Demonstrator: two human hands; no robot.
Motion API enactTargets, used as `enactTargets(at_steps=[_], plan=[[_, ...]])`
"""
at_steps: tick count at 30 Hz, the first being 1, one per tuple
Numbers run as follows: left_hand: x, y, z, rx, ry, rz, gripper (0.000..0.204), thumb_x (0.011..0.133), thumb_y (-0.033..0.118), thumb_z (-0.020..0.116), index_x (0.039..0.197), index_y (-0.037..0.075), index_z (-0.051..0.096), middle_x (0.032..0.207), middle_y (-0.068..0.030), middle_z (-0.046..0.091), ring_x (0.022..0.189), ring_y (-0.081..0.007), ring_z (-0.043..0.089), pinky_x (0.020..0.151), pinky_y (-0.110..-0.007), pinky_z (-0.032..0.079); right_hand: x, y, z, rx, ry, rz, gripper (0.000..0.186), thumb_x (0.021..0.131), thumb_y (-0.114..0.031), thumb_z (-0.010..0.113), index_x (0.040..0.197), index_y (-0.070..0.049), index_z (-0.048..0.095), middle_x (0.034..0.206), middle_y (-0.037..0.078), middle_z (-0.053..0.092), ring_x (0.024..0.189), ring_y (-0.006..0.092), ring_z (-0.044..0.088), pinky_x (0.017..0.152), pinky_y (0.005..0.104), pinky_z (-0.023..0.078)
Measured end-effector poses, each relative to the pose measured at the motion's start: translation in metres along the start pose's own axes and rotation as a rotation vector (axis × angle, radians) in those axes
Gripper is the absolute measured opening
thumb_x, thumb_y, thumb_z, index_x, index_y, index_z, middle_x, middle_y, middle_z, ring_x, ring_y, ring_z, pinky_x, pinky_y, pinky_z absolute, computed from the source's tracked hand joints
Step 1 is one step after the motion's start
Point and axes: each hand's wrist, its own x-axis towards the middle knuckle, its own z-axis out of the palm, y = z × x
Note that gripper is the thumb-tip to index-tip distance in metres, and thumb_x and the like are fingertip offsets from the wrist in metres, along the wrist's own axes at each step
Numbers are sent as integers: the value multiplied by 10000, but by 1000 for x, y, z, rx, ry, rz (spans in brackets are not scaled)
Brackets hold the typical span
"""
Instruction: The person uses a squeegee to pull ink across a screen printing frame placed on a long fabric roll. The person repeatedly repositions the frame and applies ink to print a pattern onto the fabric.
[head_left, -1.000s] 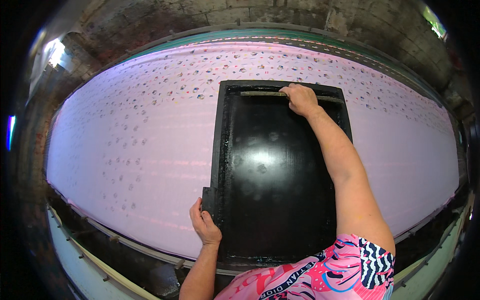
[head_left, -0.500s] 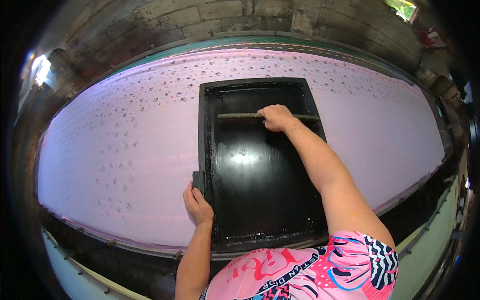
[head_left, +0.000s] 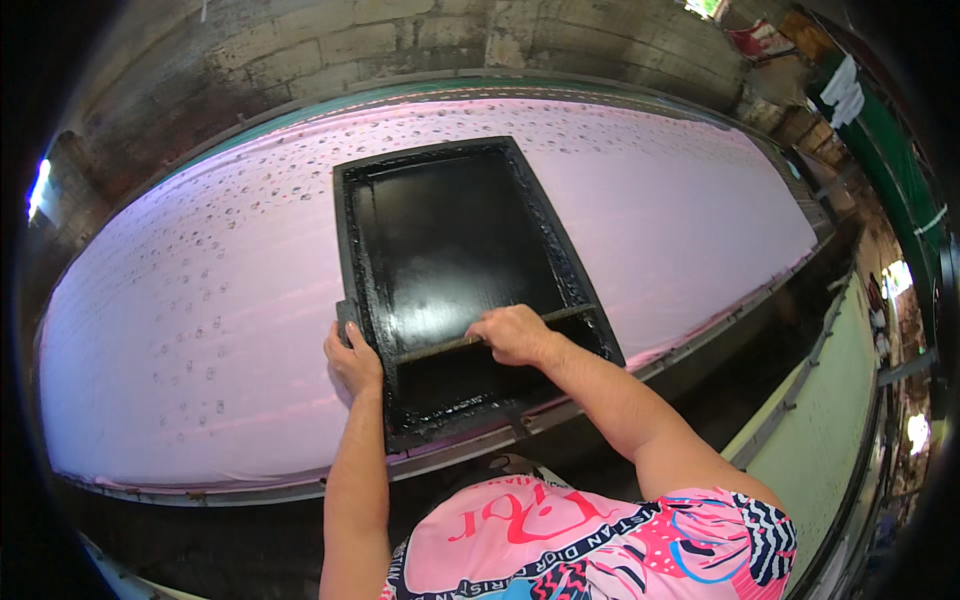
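A black screen-printing frame lies flat on a long stretch of pale pink fabric. Its dark mesh looks wet and shiny, with thick black ink along the inner edges. My right hand is closed over the top of a long, thin squeegee, which spans the frame near its close end. At the frame's left side, my left hand grips the rim just below a small dark block, thumb uppermost. Fingertips of both hands are partly hidden.
Small dark motifs mark the fabric on the left, and more run along its far side. A table rail borders the near edge. Beyond stands a block wall. A pale green surface lies to the right.
My right hand has drawn the squeegee from the far part of the frame toward me. My left hand keeps its place at the frame's left side. The view has turned somewhat.
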Motion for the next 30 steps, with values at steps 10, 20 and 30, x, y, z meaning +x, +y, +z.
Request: enactTargets(at_steps=[10, 20, 30], plan=[[2, 14, -6, 179, -133, -211, 617, 890, 374, 899, 1370, 31, 718, 1339, -240, 729, 1249, -446, 701, 1085, -533, 543, -102, -56, 28, 1, 76, -57, 384, 904, -257, 815, 1265, -132, 775, 1134, 121, 708, 1128, 336, 695, 920, 473, 581], [5, 9, -1, 259, -97, -210, 498, 885, 414, 918, 1125, 2, 774, 1094, -246, 807, 1047, -441, 771, 935, -524, 575, -141, 35, 13, 381, 196, -243, 477, 954, -338, 840, 1311, -31, 764, 1342, 172, 720, 1268, 371, 652, 1073, 477, 539], [11, 5, 5, 414, -14, -254, 510, 893, 434, 918, 1058, -22, 761, 1048, -240, 793, 1010, -423, 756, 920, -515, 565, -153, 209, 16, 491, 513, 126, 607, 974, -289, 838, 1498, -48, 649, 1555, 238, 557, 1464, 433, 518, 1235, 521, 446]])
